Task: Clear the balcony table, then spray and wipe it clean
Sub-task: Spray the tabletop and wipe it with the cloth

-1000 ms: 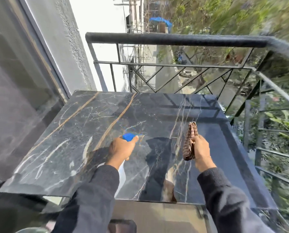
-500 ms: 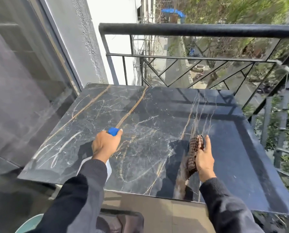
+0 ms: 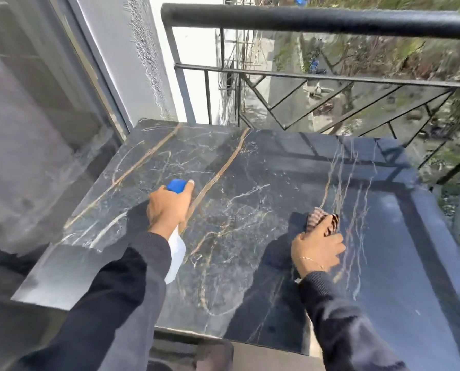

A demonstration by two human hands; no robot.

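Holding, left hand [image 3: 168, 207]: gripping a spray bottle [image 3: 175, 251], fingers [image 3: 188, 184] curling fully round the blue spray head [image 3: 177, 185], white body sticking out below the wrist, tilting over the counter [image 3: 250, 183].
Holding, right hand [image 3: 317, 250]: pressing a bunched cloth [image 3: 322, 222] against the counter, fingers closing over its near part, far end poking out beyond them.
Spacing: bottle toward the left half of the counter, cloth toward the right half, well apart.
Materials: bottle looking like smooth white plastic; cloth showing brown and dark stripes, soft and crumpled; counter being glossy dark marble with white veins and long tan streaks, square-edged, reflecting the railing.
Sleeves: dark knit cuffs reaching both wrists; thin chain lying across the right wrist.
Surroundings: black metal railing [image 3: 317, 20] with a round top bar and diagonal struts standing just behind the counter; glass door [image 3: 36, 116] running along the left; pale rough wall [image 3: 132, 49] beside it; greenery lying beyond.
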